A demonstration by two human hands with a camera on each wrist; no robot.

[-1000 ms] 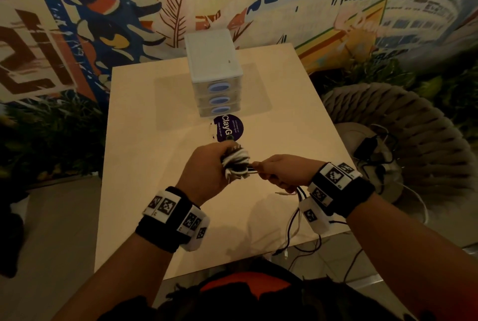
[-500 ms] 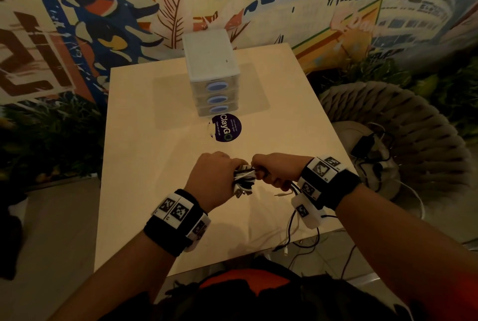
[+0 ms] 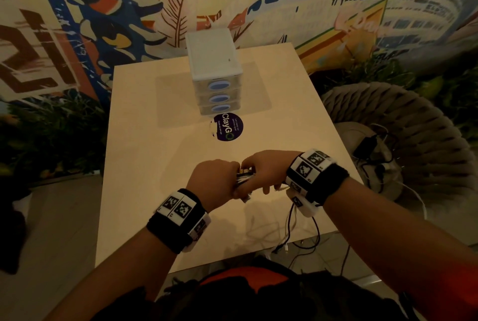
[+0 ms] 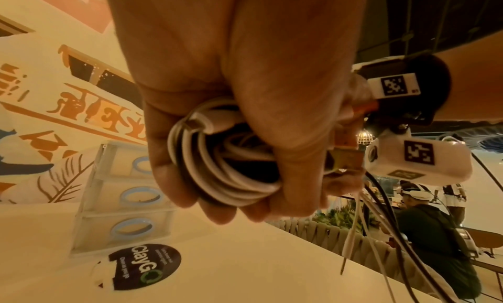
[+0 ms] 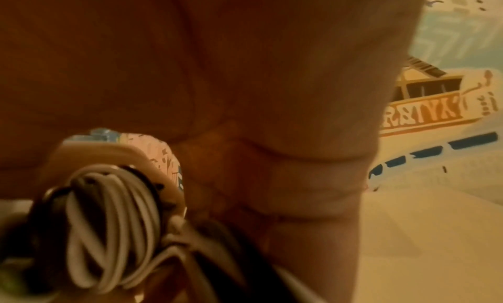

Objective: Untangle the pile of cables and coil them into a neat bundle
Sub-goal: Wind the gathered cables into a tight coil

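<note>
A bundle of white and black cables (image 3: 242, 179) is held above the near half of the pale table (image 3: 155, 165). My left hand (image 3: 214, 181) grips the coiled loops of the cable bundle (image 4: 226, 170), fingers curled round them. My right hand (image 3: 266, 170) presses against it from the right and holds the loose strands beside the coil; the cable bundle (image 5: 108, 226) fills the lower left of the blurred right wrist view. Loose cable ends (image 3: 297, 230) hang from under my right wrist over the table's near edge. A white plug (image 4: 215, 118) lies on top of the coil.
A white three-drawer box (image 3: 214, 72) stands at the table's far middle, with a round dark sticker (image 3: 229, 126) in front of it. A woven chair (image 3: 398, 124) with chargers and wires on its seat stands to the right. A painted wall lies behind.
Both hands have come closer together, and my right hand has moved left and over the coil. The hanging strands swung along with it.
</note>
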